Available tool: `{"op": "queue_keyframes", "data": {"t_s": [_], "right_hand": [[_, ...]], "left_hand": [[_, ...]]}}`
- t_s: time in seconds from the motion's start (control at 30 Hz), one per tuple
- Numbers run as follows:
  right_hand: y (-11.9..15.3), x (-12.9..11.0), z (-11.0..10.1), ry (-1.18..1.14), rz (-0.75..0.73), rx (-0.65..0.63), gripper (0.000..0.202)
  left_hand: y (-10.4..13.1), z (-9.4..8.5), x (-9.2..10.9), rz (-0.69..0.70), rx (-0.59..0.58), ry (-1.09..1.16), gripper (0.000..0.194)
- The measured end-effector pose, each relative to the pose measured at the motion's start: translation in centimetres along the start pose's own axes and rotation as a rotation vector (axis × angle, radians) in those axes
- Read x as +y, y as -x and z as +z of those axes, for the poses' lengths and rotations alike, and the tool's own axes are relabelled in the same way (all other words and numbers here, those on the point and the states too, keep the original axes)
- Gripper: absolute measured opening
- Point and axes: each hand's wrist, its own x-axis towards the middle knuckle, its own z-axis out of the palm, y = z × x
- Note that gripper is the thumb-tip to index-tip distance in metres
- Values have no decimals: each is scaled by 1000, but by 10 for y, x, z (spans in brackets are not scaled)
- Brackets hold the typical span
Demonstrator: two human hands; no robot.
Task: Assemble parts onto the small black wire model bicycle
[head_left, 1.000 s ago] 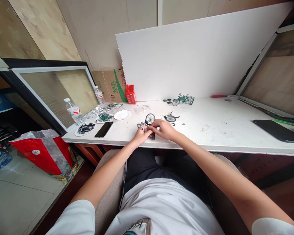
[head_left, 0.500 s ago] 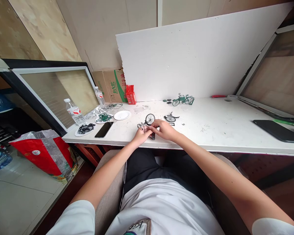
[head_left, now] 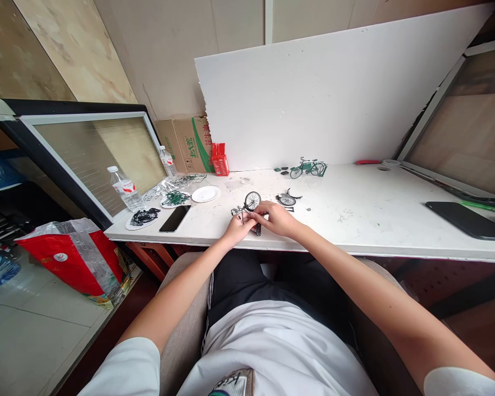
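Near the table's front edge, my left hand (head_left: pixel 238 227) is closed on a small black model bicycle (head_left: pixel 253 201), whose spoked wheel sticks up above the fingers. My right hand (head_left: pixel 277 218) pinches at the same model from the other side; its fingertips meet those of the left, and they hide the middle of the frame. Just beyond the right hand lies a loose black wheel part (head_left: pixel 287 199) with a curved piece attached. Farther back stands a green model bicycle (head_left: pixel 307 168), with a few small dark pieces (head_left: pixel 281 170) beside it.
On the left are plates of black parts (head_left: pixel 145 216) and green parts (head_left: pixel 175 198), a bare white plate (head_left: pixel 206 194), a phone (head_left: pixel 175 218) and a water bottle (head_left: pixel 126 188). A large black phone-like slab (head_left: pixel 466 220) lies at the right. A white board (head_left: pixel 334 93) stands behind.
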Motion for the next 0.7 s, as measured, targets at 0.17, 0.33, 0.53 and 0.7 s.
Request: {"op": "queue_keyframes", "data": {"t_s": [0.17,0.33,0.53,0.7], "right_hand": [[0,1,1,3,-4,1,33],[0,1,1,4,-8,6,33],[0,1,1,-2,-7,5,33],[0,2,2,2,-8,4,33]], "left_hand": [[1,1,1,3,0,-10,32],[2,1,3,3,4,-5,30],[2,1,3,2,6,-10,31],[2,1,3,-3,3,-2,31]]}}
